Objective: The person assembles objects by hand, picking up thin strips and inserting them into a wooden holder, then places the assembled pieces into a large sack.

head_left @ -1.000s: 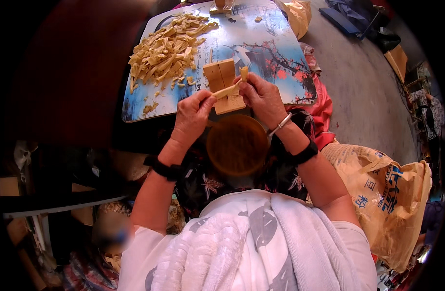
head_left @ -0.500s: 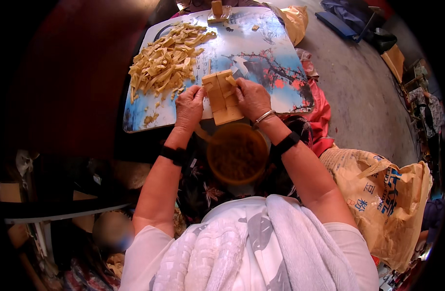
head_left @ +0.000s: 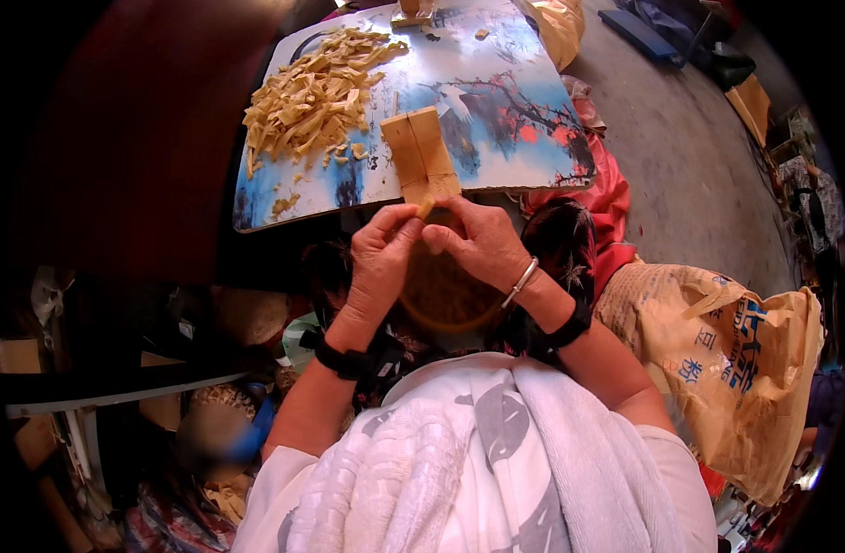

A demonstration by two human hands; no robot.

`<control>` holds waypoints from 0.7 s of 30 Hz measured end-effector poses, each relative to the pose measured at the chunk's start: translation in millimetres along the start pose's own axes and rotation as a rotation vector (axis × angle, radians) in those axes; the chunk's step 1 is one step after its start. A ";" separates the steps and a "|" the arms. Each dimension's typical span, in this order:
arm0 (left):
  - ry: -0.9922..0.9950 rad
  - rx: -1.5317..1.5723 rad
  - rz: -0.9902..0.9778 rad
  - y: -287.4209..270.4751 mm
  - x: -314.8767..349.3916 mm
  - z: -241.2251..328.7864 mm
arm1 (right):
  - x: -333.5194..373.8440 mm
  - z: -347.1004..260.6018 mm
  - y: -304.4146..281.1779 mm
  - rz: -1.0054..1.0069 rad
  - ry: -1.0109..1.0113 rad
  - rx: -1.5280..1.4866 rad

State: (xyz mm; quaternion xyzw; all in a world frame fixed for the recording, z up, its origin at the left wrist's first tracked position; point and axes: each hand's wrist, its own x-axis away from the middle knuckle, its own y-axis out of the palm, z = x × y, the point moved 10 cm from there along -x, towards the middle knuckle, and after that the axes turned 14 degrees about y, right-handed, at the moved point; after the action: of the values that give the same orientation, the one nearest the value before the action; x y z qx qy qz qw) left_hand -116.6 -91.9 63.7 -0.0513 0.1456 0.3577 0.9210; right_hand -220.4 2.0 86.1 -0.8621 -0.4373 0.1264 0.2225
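Observation:
My left hand (head_left: 384,247) and my right hand (head_left: 478,241) come close together just past the table's near edge. A small pale-yellow strip (head_left: 426,208) is pinched between the fingertips of both; its kind is not clear. Right beyond the fingers, a wooden board of two joined pieces (head_left: 420,149) lies across the table edge, touched by neither hand. Below my hands sits a round brown basin (head_left: 448,324) on my lap, dark inside, its contents blurred. To the left on the table spreads a heap of similar yellowish strips (head_left: 316,97).
The table (head_left: 524,170) has a painted top with blossoms and a crane. A small wooden block (head_left: 411,9) stands at its far end. Red cloth (head_left: 609,203) hangs at the right side, and a large brown paper sack (head_left: 717,369) stands by my right elbow.
Both hands have let go of the wooden board and drawn back toward me over the basin. They now meet on a small yellow strip. The board stays at the table edge.

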 end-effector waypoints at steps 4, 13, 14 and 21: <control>0.098 -0.139 0.069 1.8 19.9 -1.9 | 15.0 -8.0 3.2 0.195 -0.233 -0.072; -0.697 0.769 0.063 17.2 98.3 -89.5 | 76.4 -4.0 35.0 -0.036 -0.238 -0.070; -0.704 0.749 0.050 19.4 101.4 -89.6 | 79.1 -1.3 35.6 -0.056 -0.194 -0.085; -0.436 0.109 -0.088 10.9 86.5 -83.2 | 88.4 9.0 29.4 0.013 -0.223 -0.060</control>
State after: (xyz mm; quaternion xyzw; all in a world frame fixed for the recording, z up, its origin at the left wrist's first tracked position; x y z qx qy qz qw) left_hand -82.5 -44.7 -41.8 0.0707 -0.0399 0.3116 0.9467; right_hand -151.8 60.9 61.8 -0.8518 -0.4573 0.2099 0.1457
